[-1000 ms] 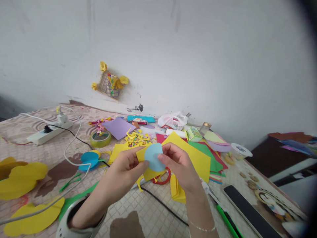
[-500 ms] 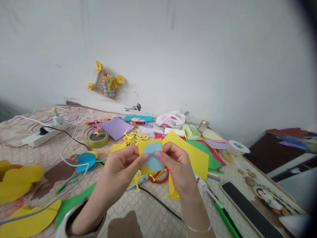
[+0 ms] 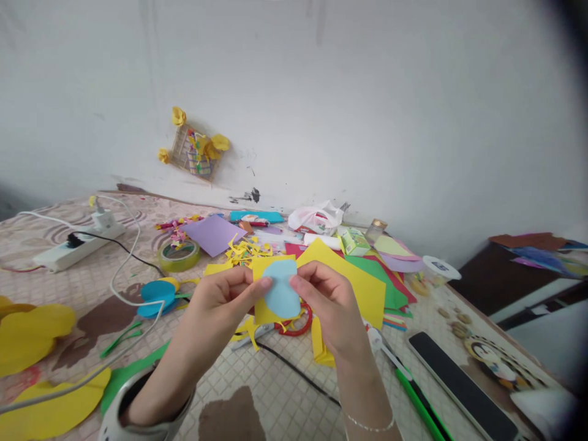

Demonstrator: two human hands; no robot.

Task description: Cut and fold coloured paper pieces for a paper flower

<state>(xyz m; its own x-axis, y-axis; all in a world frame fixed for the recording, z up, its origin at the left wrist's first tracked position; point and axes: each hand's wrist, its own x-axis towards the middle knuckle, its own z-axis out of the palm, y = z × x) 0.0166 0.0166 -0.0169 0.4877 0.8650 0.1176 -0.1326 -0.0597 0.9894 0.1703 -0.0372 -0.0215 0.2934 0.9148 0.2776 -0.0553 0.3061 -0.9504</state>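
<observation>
Over the middle of the table, a light blue rounded paper piece [image 3: 282,298] lies against a yellow paper square [image 3: 260,309]. My left hand [image 3: 229,306] pinches the left side of the square, its thumb on the blue piece's edge. On the right, my right hand [image 3: 327,306] pinches the right edges of both papers between thumb and fingers. Red-handled scissors [image 3: 301,324] lie on the table just behind and below the papers, partly hidden by them. Yellow paper scraps [image 3: 248,250] are heaped beyond my hands.
Clear tape [image 3: 178,255] and a purple sheet [image 3: 215,235] lie at the back left, near a power strip [image 3: 78,245] with trailing cables. Large yellow [image 3: 358,278] and green sheets [image 3: 379,278] are to the right. A black phone-like slab [image 3: 462,383] lies at the right.
The blue piece has shifted slightly right on the yellow square, so its right edge now lies close to the square's right edge. Both hands keep their pinch, and the view has shifted slightly.
</observation>
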